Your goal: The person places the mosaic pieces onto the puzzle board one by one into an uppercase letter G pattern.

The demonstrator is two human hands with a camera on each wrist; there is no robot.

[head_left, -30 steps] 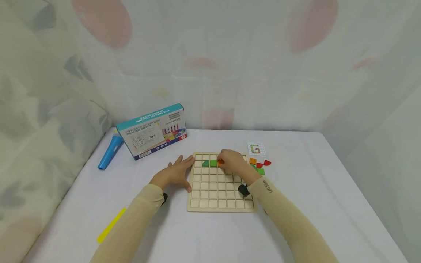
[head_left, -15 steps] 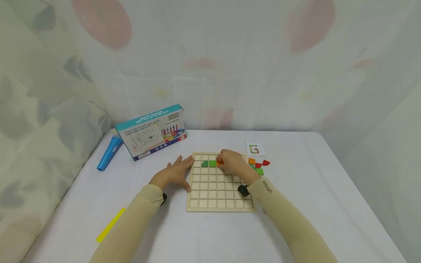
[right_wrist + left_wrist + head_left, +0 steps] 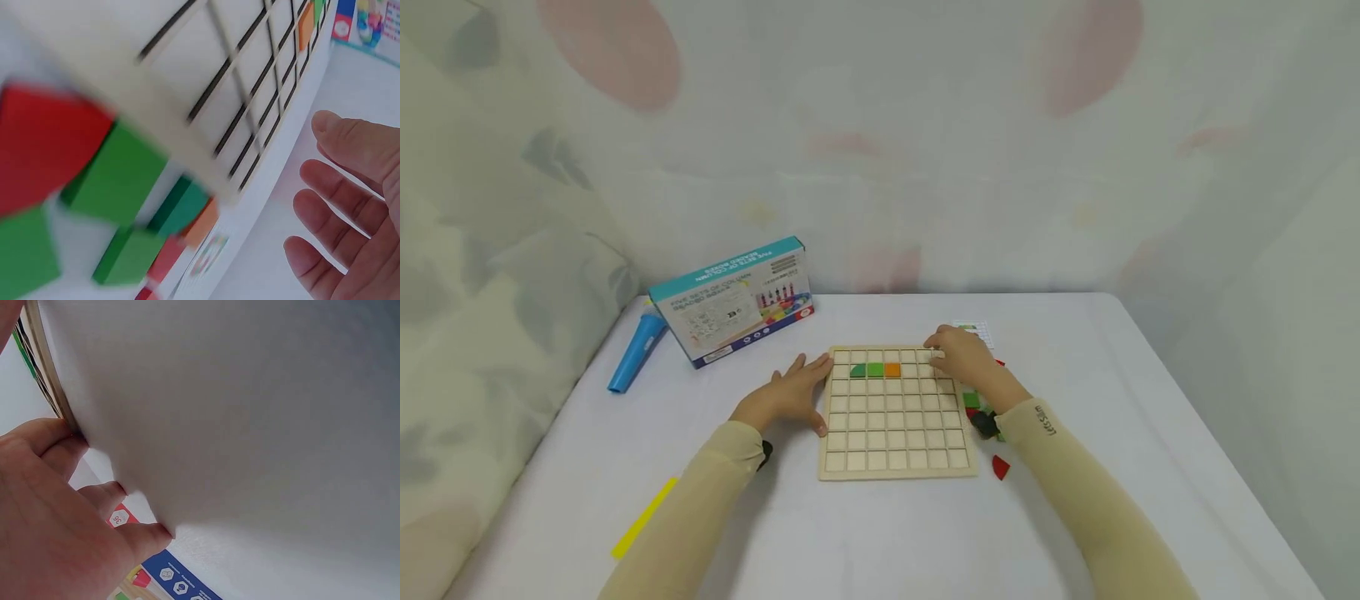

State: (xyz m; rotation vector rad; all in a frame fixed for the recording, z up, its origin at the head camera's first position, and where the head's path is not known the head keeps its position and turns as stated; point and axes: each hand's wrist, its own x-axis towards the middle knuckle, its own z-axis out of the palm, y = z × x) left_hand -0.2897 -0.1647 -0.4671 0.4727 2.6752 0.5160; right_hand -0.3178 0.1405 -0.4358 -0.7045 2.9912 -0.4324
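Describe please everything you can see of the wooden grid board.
The wooden grid board is square, pale wood, divided into small square cells, lying flat on the white table. In its second row sit three pieces: a dark green piece, a green square, an orange square. The left hand touches its left edge; the right hand is over its far right corner.

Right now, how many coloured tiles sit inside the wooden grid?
3, side by side in the second row of the wooden grid: dark green tile, light green tile, orange tile. The right hand may hide more.
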